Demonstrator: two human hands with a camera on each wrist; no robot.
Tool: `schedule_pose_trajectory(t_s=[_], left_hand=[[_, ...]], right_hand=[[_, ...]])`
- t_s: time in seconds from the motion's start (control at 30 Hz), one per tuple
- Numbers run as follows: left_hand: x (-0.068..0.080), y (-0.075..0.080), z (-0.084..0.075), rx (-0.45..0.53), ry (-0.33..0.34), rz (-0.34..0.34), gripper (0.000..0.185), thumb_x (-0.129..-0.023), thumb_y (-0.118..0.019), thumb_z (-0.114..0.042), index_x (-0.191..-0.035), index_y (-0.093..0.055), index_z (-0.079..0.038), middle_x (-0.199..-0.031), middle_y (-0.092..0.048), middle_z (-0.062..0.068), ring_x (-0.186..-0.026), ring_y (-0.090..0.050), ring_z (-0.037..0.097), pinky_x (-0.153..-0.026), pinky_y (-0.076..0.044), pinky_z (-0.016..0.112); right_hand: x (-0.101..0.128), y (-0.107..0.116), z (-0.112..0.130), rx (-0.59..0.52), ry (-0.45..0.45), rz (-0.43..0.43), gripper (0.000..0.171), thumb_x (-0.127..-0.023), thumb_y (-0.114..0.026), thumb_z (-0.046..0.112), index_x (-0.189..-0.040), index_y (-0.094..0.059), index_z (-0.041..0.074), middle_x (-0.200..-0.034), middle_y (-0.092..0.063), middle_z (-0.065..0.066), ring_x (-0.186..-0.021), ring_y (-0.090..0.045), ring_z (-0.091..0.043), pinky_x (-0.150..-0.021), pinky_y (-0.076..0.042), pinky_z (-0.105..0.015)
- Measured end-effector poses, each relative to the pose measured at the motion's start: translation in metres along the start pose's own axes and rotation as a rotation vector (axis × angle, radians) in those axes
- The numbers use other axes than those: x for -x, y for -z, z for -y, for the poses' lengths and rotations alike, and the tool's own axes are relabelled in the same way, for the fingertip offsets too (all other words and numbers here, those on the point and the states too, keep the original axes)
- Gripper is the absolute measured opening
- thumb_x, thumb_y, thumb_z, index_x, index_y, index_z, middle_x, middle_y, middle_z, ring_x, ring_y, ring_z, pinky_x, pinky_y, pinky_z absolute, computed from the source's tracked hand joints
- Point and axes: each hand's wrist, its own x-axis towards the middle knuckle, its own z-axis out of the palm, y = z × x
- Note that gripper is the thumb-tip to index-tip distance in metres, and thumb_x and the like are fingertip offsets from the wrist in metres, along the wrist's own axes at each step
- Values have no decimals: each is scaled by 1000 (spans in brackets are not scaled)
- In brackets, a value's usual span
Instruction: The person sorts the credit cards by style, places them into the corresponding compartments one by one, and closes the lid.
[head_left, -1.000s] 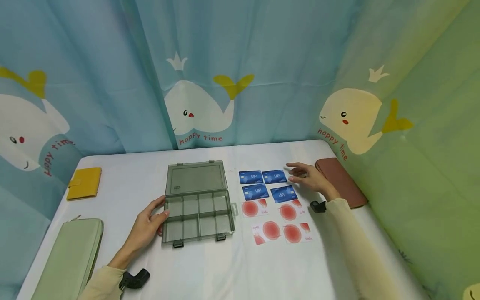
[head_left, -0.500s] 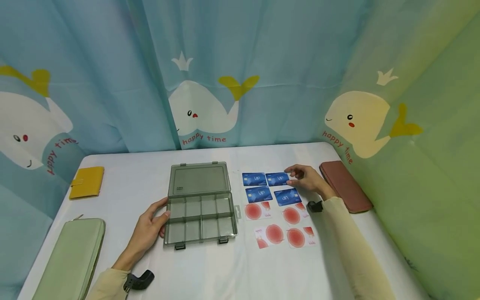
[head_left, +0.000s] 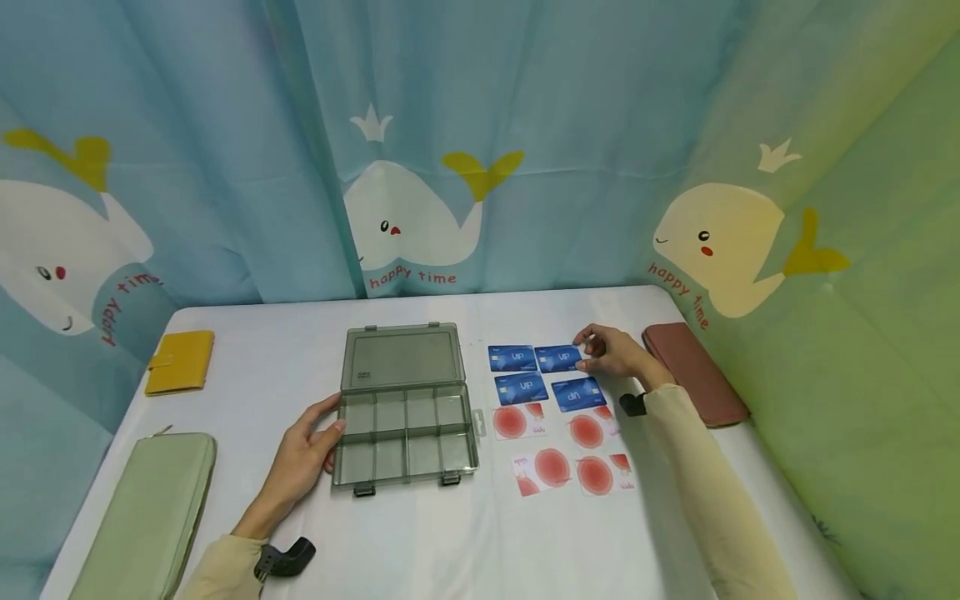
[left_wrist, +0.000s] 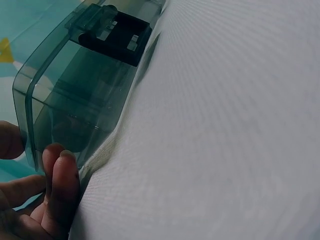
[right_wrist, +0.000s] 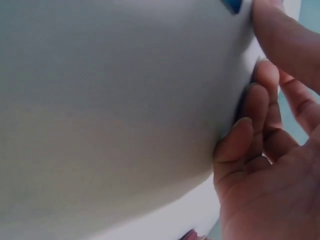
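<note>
A translucent grey compartment box (head_left: pixel 405 433) lies open on the table, its lid folded back. My left hand (head_left: pixel 300 454) holds the box's left side, thumb near the rim. In the left wrist view, curled fingers (left_wrist: pixel 62 170) meet the box's corner by a dark latch (left_wrist: pixel 117 37). To the right lie several blue VIP cards (head_left: pixel 521 388) in two rows. My right hand (head_left: pixel 617 350) pinches the upper right VIP card (head_left: pixel 558 359), with thumb and index finger at its right end. The right wrist view shows only a blue card corner (right_wrist: pixel 233 4) by the thumb.
Several white cards with red circles (head_left: pixel 551 468) lie below the blue ones. A brown wallet (head_left: pixel 696 373) sits right of my right hand. At the left are a yellow wallet (head_left: pixel 180 362) and a green zip wallet (head_left: pixel 142 508). A curtain (head_left: pixel 585 233) hangs behind the table.
My right hand has moved left from beside the cards onto the right end of the upper right VIP card. The left hand stays at the box. The head view has shifted slightly.
</note>
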Motion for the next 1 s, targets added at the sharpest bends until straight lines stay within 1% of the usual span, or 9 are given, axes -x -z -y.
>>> schedule_pose_trajectory(t_s=[0.13, 0.27, 0.37, 0.43, 0.57, 0.7, 0.8, 0.9, 1.0], left_hand=[[-1, -2, -1, 12, 7, -4, 53, -109, -60, -14, -158, -45, -3, -56, -55, -2, -51, -53, 9, -54, -51, 27], [-1, -3, -1, 26, 7, -4, 53, -108, -61, -15, -158, -46, -3, -56, -55, -2, -51, -53, 10, -55, -51, 27], [-1, -3, -1, 24, 10, -13, 53, -108, -62, -15, -158, -47, -5, -56, -55, -3, -51, -53, 10, -55, -50, 27], [-1, -2, 0, 19, 8, -21, 52, -108, -62, -14, -158, -47, -5, -56, -55, -3, -50, -53, 9, -54, -50, 27], [-1, -2, 1, 15, 5, -21, 52, -108, -62, -13, -157, -48, -5, -56, -55, -1, -50, -53, 10, -54, -49, 27], [0, -1, 0, 14, -5, -21, 53, -108, -62, -14, -158, -47, -4, -56, -56, 4, -50, -53, 11, -54, -50, 27], [1, -1, -1, 23, -7, -25, 53, -108, -62, -13, -158, -47, -3, -56, -56, 6, -50, -52, 11, -54, -50, 27], [0, -1, -1, 28, -6, -25, 54, -108, -62, -13, -158, -46, -2, -57, -57, 6, -50, -52, 10, -54, -50, 27], [0, -2, -1, 36, -1, -22, 53, -108, -62, -12, -158, -47, -3, -57, -57, 5, -50, -52, 10, -54, -50, 27]], right_hand=[[2, 2, 3, -12, -12, 7, 41, -94, -81, 10, -127, -59, -1, -101, -54, -12, -97, -54, -28, -90, -43, -44], [7, 1, 2, -31, 1, -45, 43, -94, -81, 8, -125, -53, -4, -105, -56, -17, -100, -55, -31, -93, -45, -45], [7, -4, 1, -61, 16, -83, 44, -93, -80, 5, -125, -51, -4, -106, -57, -17, -101, -56, -30, -94, -46, -43], [8, -8, 0, -72, 33, -97, 45, -93, -80, 4, -126, -50, -4, -104, -57, -17, -99, -57, -29, -93, -46, -42], [10, -11, -2, -72, 60, -115, 47, -94, -77, 3, -130, -48, -2, -98, -58, -14, -95, -58, -28, -91, -45, -43], [12, -12, -3, -83, 85, -144, 45, -99, -72, 2, -136, -48, 3, -100, -59, -15, -96, -58, -30, -92, -44, -45], [12, -11, -2, -123, 108, -166, 41, -101, -68, 1, -138, -50, 5, -102, -58, -17, -94, -61, -28, -88, -48, -38], [14, -10, -3, -194, 121, -181, 40, -102, -66, -1, -140, -53, 3, -103, -57, -21, -88, -66, -26, -78, -53, -29], [17, -10, -3, -259, 129, -209, 41, -102, -66, -1, -142, -57, 1, -107, -57, -27, -84, -68, -25, -70, -56, -24]])
